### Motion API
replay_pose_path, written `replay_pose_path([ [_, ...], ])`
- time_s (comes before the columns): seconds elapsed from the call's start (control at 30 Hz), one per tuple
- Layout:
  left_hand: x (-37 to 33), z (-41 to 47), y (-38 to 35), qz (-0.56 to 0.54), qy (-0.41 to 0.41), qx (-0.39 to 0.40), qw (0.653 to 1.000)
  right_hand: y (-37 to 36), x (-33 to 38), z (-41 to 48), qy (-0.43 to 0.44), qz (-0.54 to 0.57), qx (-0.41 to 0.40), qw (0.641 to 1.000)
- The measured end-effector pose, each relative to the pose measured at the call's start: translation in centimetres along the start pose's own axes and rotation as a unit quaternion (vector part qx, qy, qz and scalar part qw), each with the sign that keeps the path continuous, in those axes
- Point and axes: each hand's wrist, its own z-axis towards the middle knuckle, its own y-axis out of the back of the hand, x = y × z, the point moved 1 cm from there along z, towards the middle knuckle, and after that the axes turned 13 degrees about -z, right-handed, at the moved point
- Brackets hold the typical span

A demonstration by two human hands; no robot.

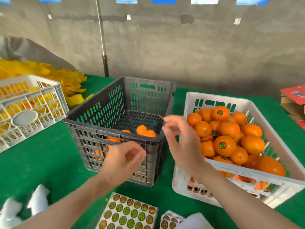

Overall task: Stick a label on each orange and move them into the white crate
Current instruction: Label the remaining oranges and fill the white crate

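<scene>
1. While the right hand (179, 139) hangs above the gap between the two middle crates, its thumb and forefinger are pinched on a small label (160, 117), held at the fingertips over the right rim of the black crate (115, 103).
2. The left hand (123, 157) sits lower, in front of that crate's near wall, with its fingers curled inward. It is blurred, and I cannot tell whether it holds anything.
3. A few bare oranges (143, 130) lie at the near side of the black crate, below and left of the label.
4. The white crate (191, 100) on the right is heaped with labelled oranges (225, 146).
5. The label shows nearly edge-on, so its face cannot be read. The black wall hides most of the bare oranges.
6. A sticker sheet (130, 212) lies nearest, cut off by the frame.
7. A green cloth (41, 154) covers the table. A second white crate (29, 100) holding yellow pieces stands at the left, a concrete wall (198, 55) runs behind, and cardboard boxes (293, 100) sit at the far right.
</scene>
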Motion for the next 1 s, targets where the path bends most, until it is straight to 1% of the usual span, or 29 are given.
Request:
replay_pose_path([
  [0.03, -0.1, 1.2, 2.1, -0.013, -0.015, -0.039, 0.999, -1.3, -0.1, 1.8, 0.005, -0.02, 0.012, 1.0],
  [0.1, 0.6, 4.3, 5.6, -0.001, -0.018, -0.092, 0.996, -4.0, -0.3, 5.2, 0.016, -0.066, 0.055, 0.996],
  [0.13, 1.4, 6.2, 7.1, 0.025, -0.007, -0.101, 0.995, -5.5, -0.4, 6.7, 0.028, -0.092, 0.076, 0.992],
  [0.17, 2.3, 8.3, 8.3, 0.067, 0.013, -0.09, 0.994, -6.9, -0.5, 8.1, 0.042, -0.116, 0.095, 0.988],
  [0.2, 3.4, 10.5, 9.3, 0.121, 0.038, -0.061, 0.99, -8.2, -0.6, 9.2, 0.052, -0.136, 0.114, 0.983],
  [0.23, 4.7, 12.6, 9.9, 0.178, 0.062, -0.016, 0.982, -9.4, -0.8, 9.9, 0.056, -0.15, 0.134, 0.978],
  [0.3, 7.2, 16.2, 10.2, 0.263, 0.098, 0.122, 0.952, -11.4, -1.6, 10.2, 0.05, -0.169, 0.166, 0.97],
  [0.33, 8.5, 17.7, 9.9, 0.298, 0.114, 0.205, 0.925, -12.1, -2.2, 10.0, 0.043, -0.175, 0.18, 0.967],
  [0.4, 11.3, 19.8, 8.7, 0.362, 0.152, 0.352, 0.849, -13.1, -3.3, 9.5, 0.015, -0.177, 0.202, 0.963],
  [0.47, 14.0, 21.2, 7.2, 0.408, 0.201, 0.454, 0.766, -13.5, -4.4, 9.7, -0.021, -0.182, 0.198, 0.963],
  [0.53, 16.7, 22.0, 5.6, 0.439, 0.234, 0.518, 0.695, -13.7, -4.9, 10.1, -0.054, -0.196, 0.191, 0.96],
  [0.6, 19.3, 21.8, 4.2, 0.456, 0.261, 0.551, 0.649, -13.6, -5.0, 10.2, -0.071, -0.199, 0.19, 0.959],
  [0.67, 21.5, 20.9, 3.3, 0.484, 0.252, 0.569, 0.615, -13.6, -5.0, 10.2, -0.087, -0.195, 0.189, 0.959],
  [0.73, 22.9, 20.0, 2.8, 0.498, 0.235, 0.576, 0.604, -13.3, -5.1, 10.2, -0.097, -0.199, 0.18, 0.959],
  [0.8, 23.5, 19.6, 2.3, 0.485, 0.25, 0.575, 0.61, -13.1, -5.0, 10.3, -0.105, -0.202, 0.155, 0.961],
  [0.83, 23.3, 19.6, 2.2, 0.488, 0.245, 0.58, 0.605, -13.1, -5.0, 10.2, -0.111, -0.2, 0.14, 0.963],
  [0.9, 21.9, 20.4, 2.5, 0.507, 0.208, 0.575, 0.608, -12.9, -4.9, 10.2, -0.124, -0.192, 0.114, 0.967],
  [0.93, 20.7, 21.0, 3.1, 0.488, 0.205, 0.565, 0.633, -12.9, -4.9, 10.3, -0.128, -0.188, 0.105, 0.968],
  [0.97, 19.3, 21.8, 3.9, 0.442, 0.215, 0.544, 0.68, -12.8, -4.9, 10.3, -0.133, -0.181, 0.094, 0.97],
  [1.0, 17.8, 22.5, 5.0, 0.369, 0.233, 0.515, 0.738, -12.7, -5.0, 10.4, -0.139, -0.168, 0.082, 0.973],
])
